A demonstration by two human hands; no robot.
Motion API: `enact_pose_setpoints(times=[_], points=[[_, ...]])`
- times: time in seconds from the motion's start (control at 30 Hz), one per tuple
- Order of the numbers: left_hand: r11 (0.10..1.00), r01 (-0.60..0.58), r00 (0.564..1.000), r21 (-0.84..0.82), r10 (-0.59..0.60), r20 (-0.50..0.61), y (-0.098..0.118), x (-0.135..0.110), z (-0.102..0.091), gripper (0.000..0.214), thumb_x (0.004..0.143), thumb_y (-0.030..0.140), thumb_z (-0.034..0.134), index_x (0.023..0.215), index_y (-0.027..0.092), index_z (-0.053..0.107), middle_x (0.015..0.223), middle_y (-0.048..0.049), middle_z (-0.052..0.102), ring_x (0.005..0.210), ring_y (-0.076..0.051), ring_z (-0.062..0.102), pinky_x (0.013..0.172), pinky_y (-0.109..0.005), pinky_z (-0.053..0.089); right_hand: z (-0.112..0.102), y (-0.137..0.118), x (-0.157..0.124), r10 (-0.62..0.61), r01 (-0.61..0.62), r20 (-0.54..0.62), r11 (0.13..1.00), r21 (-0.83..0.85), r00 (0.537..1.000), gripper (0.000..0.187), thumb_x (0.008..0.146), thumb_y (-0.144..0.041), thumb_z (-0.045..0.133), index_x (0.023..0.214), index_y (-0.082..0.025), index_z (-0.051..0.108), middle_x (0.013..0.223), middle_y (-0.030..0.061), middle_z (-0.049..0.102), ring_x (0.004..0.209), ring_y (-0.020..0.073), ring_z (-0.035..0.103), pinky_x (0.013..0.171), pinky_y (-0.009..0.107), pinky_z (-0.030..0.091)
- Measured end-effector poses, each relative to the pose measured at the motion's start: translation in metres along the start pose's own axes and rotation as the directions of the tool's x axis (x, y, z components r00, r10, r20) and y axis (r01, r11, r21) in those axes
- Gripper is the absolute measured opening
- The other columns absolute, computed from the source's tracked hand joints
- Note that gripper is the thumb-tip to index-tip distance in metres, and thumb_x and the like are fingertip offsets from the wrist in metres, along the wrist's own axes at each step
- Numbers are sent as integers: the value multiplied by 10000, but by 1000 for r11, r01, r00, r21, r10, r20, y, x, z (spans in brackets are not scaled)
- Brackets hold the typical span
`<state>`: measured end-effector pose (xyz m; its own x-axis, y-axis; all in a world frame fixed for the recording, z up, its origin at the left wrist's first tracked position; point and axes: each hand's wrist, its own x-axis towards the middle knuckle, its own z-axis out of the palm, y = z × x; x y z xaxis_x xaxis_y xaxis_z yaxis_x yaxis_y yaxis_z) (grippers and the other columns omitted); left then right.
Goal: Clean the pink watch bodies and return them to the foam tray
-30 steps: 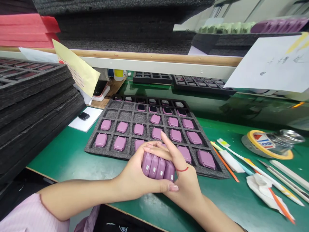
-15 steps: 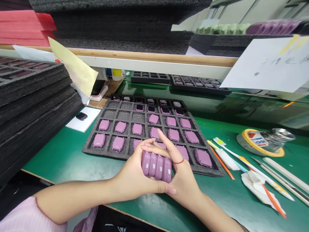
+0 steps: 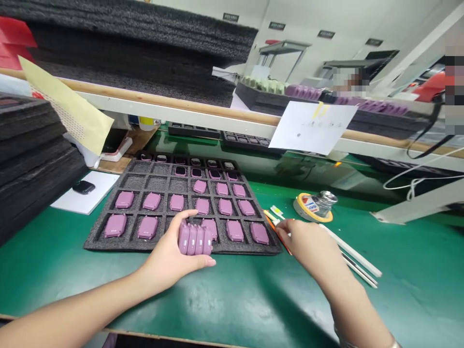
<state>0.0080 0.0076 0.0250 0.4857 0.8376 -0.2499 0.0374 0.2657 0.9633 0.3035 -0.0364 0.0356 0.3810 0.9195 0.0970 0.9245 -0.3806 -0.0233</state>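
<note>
My left hand [image 3: 166, 258] is wrapped around a short row of several purple smartwatch cases [image 3: 195, 240], their side button slots facing me. Behind it lies a black foam tray [image 3: 157, 183] with purple watch cases in many compartments; those at the far end show dark screens. To the right, my right hand [image 3: 308, 241] reaches down over thin tools, thumb and fingers drawn together. Near its fingertips show a toothbrush head [image 3: 276, 210] and an orange stick [image 3: 283, 241]. The hand covers most of these tools, and whatever its fingers grip is hidden.
A yellow tape roll [image 3: 302, 208] with a metal-topped jar [image 3: 326, 200] stands beyond my right hand. Long white sticks [image 3: 357, 253] lie right of it. At left, a dark watch [image 3: 84, 187] rests on white card beside stacked foam trays [image 3: 32, 140]. A shelf edge [image 3: 174, 108] crosses above.
My right hand has left the watch cases and moved right, onto the thin tools. My left hand now holds the cases alone. The view has swung to the right.
</note>
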Motion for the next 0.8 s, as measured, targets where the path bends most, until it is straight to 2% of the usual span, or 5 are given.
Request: enact_pose_setpoints(times=[0.13, 0.27, 0.4, 0.53, 0.8], points=[[999, -21, 1000, 49, 21, 6, -1, 0, -1, 1010, 631, 228, 883, 1473, 330, 334, 1050, -41, 718, 983, -303, 737, 995, -555, 524, 21, 10, -4, 46, -46, -10, 999, -18, 999, 190, 784, -42, 595, 647, -145, 679, 655, 158, 714, 621, 329, 707, 506, 306, 294], [998, -37, 999, 47, 35, 34, 0, -1, -1, 988, 657, 230, 864, 1473, 343, 318, 1066, -42, 721, 997, -306, 740, 999, -545, 528, 14, 29, 7, 96, -88, -67, 990, 114, 993, 164, 685, -39, 672, 611, -182, 638, 527, 47, 647, 521, 246, 646, 502, 282, 310], [1000, -9, 999, -6, 9, 37, 0, 0, 0, 940, 666, 228, 853, 1443, 318, 332, 1050, -39, 732, 991, -289, 753, 986, -501, 546, -20, 71, 31, 209, -125, -239, 937, 326, 948, 82, 875, -184, 623, 860, -174, 702, 590, 24, 679, 570, 206, 665, 546, 276, 429], [1000, -7, 999, -2, 7, 40, 0, 1, 0, 881, 660, 220, 847, 1394, 292, 365, 1044, -38, 749, 999, -271, 759, 962, -448, 562, -35, 109, 51, 328, -120, -374, 868, 483, 867, 333, 1054, -378, 468, 915, -154, 671, 716, 3, 679, 651, 137, 666, 652, 283, 537], [999, 40, 999, 1, -40, 14, 7, -2, 4, 795, 638, 198, 835, 1314, 287, 425, 1043, -34, 759, 993, -266, 760, 969, -436, 553, 6, 122, 73, 417, -216, -404, 863, 456, 814, 268, 1007, -396, 595, 1013, -139, 670, 963, 40, 698, 841, 158, 682, 781, 351, 585]])
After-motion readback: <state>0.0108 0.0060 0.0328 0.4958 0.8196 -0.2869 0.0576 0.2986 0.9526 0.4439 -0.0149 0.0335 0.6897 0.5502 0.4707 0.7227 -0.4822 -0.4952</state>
